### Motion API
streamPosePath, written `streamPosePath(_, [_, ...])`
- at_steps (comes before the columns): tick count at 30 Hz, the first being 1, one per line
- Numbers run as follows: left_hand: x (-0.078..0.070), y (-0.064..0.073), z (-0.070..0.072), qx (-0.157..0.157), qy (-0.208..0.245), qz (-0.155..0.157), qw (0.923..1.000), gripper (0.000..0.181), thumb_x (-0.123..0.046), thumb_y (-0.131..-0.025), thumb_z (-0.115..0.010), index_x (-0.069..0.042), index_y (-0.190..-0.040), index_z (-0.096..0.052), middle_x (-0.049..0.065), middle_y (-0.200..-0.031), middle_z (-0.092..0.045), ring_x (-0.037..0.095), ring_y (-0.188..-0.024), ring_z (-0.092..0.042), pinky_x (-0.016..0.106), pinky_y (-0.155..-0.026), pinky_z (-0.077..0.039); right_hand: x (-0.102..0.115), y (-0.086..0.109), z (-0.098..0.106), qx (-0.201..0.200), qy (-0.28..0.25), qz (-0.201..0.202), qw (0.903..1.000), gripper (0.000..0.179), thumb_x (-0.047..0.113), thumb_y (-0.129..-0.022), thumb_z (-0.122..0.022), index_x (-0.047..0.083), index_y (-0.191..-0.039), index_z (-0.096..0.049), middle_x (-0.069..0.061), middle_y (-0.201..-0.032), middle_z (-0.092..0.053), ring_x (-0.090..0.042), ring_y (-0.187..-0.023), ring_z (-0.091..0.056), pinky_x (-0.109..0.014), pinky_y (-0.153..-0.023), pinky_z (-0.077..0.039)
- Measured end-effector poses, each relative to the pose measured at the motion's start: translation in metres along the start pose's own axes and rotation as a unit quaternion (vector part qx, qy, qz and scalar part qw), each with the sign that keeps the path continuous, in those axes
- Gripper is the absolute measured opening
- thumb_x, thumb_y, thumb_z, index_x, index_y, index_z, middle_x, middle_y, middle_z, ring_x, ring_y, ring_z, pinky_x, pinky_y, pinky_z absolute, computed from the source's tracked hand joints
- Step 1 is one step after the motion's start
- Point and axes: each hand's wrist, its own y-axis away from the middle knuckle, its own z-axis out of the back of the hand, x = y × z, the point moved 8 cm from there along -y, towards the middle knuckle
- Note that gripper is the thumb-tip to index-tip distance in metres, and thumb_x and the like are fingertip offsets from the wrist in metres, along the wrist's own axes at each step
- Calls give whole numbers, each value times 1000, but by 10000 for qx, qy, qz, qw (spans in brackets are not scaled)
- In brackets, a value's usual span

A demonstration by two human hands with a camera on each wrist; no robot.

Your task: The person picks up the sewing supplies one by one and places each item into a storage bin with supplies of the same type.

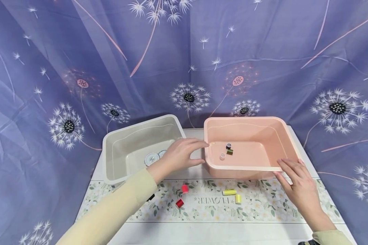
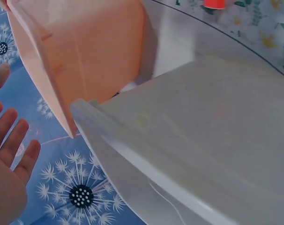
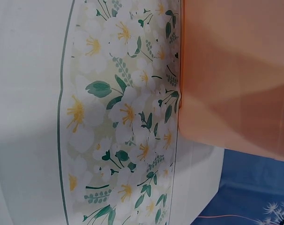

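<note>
My left hand reaches over the right end of a grey plastic bin. Its thumb and fingers are apart, with fingertips close by the left rim of a pink plastic bin. The left wrist view shows the left hand with fingers spread, holding nothing. Fairly straight fingers of my right hand rest over the pink bin's front right corner, thumb by the front wall. Inside the pink bin lie a black spool, a dark green spool and a white spool.
Round pin wheels lie in the grey bin, partly behind my left arm. On the floral runner are a pink spool, a red spool and two yellow spools. A blue dandelion curtain hangs behind.
</note>
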Motion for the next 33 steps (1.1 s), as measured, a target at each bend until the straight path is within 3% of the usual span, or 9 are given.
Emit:
streamPosePath(6, [1,21,5,-77,-28,-49,10000,57,-35,-92,-86,-14,-141,-69,3,-141,-71,25,-128,-67,48,-113,-52,0,0,1,-39,4,17,10000,72,60,-110,-45,-3,-134,-71,-29,-127,-70,-53,-116,-61,-53,-129,-31])
streamPosePath(12, [-3,39,7,-310,-350,-271,9985,57,-36,-90,-88,-13,-139,-71,3,-139,-72,22,-124,-70,41,-106,-57,-2,1,-1,81,7,-51,10000,72,60,-110,-46,-3,-135,-70,-29,-129,-69,-52,-119,-60,-54,-129,-29])
streamPosePath(17, [-5,53,6,-367,-419,-219,9982,57,-37,-90,-87,-15,-140,-70,1,-141,-71,20,-127,-68,41,-107,-56,-3,1,-2,144,-8,-86,9999,75,62,-110,-44,-4,-134,-70,-29,-129,-68,-52,-120,-59,-55,-129,-29])
streamPosePath(33, [-3,92,-16,-760,540,-70,9956,59,-27,-83,-94,-13,-136,-71,3,-138,-71,22,-127,-69,39,-110,-55,-4,2,-3,164,13,-107,9998,76,62,-110,-44,-5,-133,-70,-29,-129,-68,-53,-119,-59,-53,-130,-28])
